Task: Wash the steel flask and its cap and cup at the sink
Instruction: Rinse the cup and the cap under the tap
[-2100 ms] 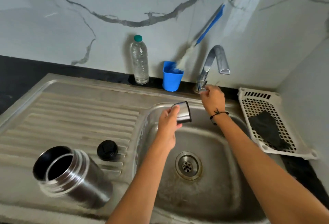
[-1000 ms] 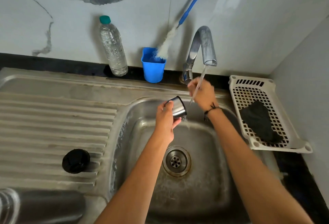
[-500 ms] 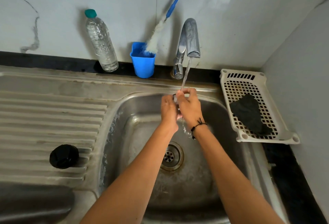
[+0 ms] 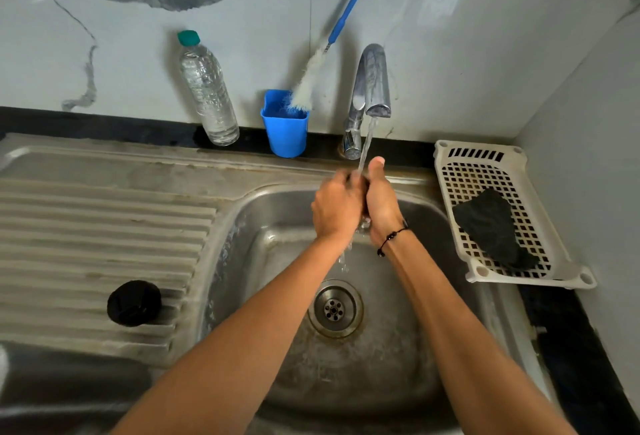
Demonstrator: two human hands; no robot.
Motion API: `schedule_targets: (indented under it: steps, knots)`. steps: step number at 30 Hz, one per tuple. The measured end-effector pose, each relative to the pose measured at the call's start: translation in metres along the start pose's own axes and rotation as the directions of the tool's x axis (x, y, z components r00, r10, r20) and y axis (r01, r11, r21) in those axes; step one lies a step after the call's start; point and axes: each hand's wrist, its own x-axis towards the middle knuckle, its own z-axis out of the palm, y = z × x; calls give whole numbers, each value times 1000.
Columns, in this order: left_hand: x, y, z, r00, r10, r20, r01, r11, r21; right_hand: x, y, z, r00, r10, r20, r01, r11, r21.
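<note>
While water runs from tap onto both hands, I log status: rinse stage, early in task by my read. Left hand and right hand are pressed together over sink, fingers curled inward round something betw. them; I take it to be the cup, but it is covered by the hands, so I can't confirm item or exact grip. Right thumb points up beside the stream. Cap: black, on drainboard, well apart from the hands, looks dry, so I judge it not yet washed. Flask: dark blurred mass at lower-left edge, cut off, prob. lying on the drainboard; condition unreadable. Remaining, approx.: finish cup, then cap, then flask. Bottle brush stands in blue holder, unused now. Also present: water bottle, white basket w/ dark cloth. No soap visible.
</note>
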Motion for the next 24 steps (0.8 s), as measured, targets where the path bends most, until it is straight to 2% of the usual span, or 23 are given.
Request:
schedule_targets:
  steps: [1,2,3,4,5,6,7,8,9,10,11,12,13,15,18,19,20,21,22,23,24]
  knots:
    - [4,9,-2,983,-166,72,175,974,-141,-2,0,0,999,-41,-22,39,998,-53]
    - [10,15,-6,928,-317,195,360,897,-258,-5,1,-1,996,-84,-38,80,994,-79]
    - [15,22,-14,836,-422,351,527,795,-300,-9,2,-1,991,-129,-36,126,989,-76]
    - [19,28,-25,730,-479,487,648,711,-272,-12,5,-3,984,-176,-18,175,983,-60]
    - [22,32,-35,645,-505,573,720,652,-236,-16,9,-4,976,-218,17,219,975,-49]
    - [23,34,-41,591,-525,613,769,595,-232,-19,11,-5,967,-249,51,252,967,-48]
    - [24,36,-42,578,-539,613,790,557,-255,-19,12,-6,960,-272,64,275,961,-39]
    - [24,36,-37,625,-540,563,766,563,-310,-18,12,-6,961,-276,32,276,961,-1]
    - [19,35,-27,734,-509,450,672,641,-370,-13,11,-6,967,-253,-21,254,965,63]
    - [11,30,-14,870,-418,261,491,783,-382,-9,9,-6,974,-215,-72,222,968,117]
    - [0,24,0,970,-239,51,243,919,-309,-3,7,-6,980,-177,-94,190,970,154]
    - [-11,17,10,994,-22,-104,1,981,-196,1,4,-6,984,-153,-91,167,971,173]
    - [-19,11,15,977,142,-160,-161,980,-114,4,4,-7,986,-145,-77,157,969,190]
    - [-19,7,12,963,225,-148,-240,967,-88,8,10,-8,996,-89,-30,94,956,276]
    - [-7,21,3,997,59,-59,-65,992,-111,5,11,-12,992,-118,-50,127,959,254]
    - [-3,30,-1,998,-57,3,57,979,-194,4,8,-13,983,-174,-64,184,957,225]
    - [2,39,-5,971,-208,116,234,925,-301,-1,3,-14,975,-210,-71,220,951,217]
    - [6,47,-11,890,-353,288,444,816,-371,-6,-1,-14,973,-221,-72,231,948,217]
    - [10,52,-21,769,-440,464,617,698,-362,-10,-3,-15,969,-240,-64,248,948,199]
    - [13,54,-30,660,-468,588,720,618,-316,-12,-1,-18,959,-280,-34,282,947,156]
    - [17,54,-38,594,-470,653,767,576,-283,-14,1,-20,945,-327,16,324,942,83]
